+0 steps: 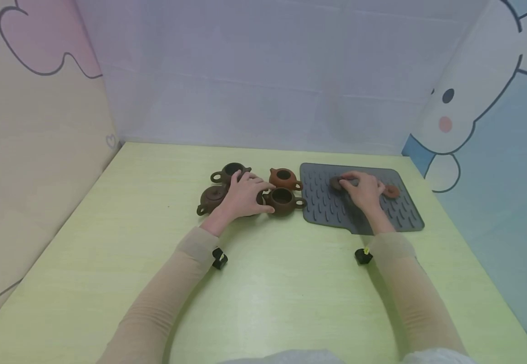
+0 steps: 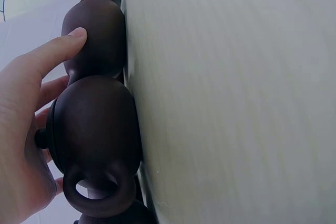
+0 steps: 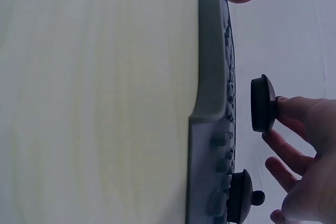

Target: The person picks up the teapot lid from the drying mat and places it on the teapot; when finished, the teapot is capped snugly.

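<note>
At two o'clock on the pale green table (image 1: pixel 286 303), the right hand (image 1: pixel 364 190) pinches a round dark-brown clay lid (image 1: pixel 336 183) above a grey studded mat (image 1: pixel 320 199). A round reddish-brown lid (image 1: pixel 392 191) lies at that hand's three o'clock. Near twelve, the left hand (image 1: pixel 247 196) is spread, thumb against a lidless dark-brown teapot (image 1: pixel 282 209).

The left sleeve (image 1: pixel 147 308) and right sleeve (image 1: pixel 420 301) are long and beige, with folds in the fabric and slightly greyer cuffs (image 1: pixel 198 246). Beyond them, the left hand (image 1: pixel 245 196) and right hand (image 1: pixel 364 191) are bare. Small black blocks (image 1: pixel 363 256) with yellowish marks sit beside the cuffs; pale grey clothing (image 1: pixel 286 358) shows lowest.
</note>
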`<state>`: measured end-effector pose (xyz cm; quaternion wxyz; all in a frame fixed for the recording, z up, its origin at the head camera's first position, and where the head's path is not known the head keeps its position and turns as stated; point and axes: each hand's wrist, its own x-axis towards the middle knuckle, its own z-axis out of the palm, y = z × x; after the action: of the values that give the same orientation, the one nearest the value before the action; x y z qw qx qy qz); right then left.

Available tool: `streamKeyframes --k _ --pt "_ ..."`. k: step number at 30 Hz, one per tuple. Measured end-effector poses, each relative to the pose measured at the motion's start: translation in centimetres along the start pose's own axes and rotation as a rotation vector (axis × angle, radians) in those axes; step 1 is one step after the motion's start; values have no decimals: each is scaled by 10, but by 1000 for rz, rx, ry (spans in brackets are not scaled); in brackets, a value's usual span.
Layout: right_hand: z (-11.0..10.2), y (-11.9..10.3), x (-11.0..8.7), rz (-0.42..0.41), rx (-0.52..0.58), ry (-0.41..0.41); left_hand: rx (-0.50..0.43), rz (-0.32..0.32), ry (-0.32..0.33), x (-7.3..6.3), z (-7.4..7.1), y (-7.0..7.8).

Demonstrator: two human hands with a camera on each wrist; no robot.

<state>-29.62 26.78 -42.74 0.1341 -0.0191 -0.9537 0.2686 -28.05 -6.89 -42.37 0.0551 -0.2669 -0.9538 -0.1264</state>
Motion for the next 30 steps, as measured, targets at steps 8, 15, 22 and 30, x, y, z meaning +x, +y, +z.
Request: streamKeyframes --k 8,15,22,30 --pt "2 -11 -6 -59 104 53 -10 6 -11 0 1 0" --pt "3 -21 -11 -91 191 90 -58 25 -25 0 1 -1" --pt "10 -37 -17 -84 289 142 -73 51 -25 0 1 -2" --pt "18 -56 -27 -162 391 130 -108 44 -40 -1 0 -1"
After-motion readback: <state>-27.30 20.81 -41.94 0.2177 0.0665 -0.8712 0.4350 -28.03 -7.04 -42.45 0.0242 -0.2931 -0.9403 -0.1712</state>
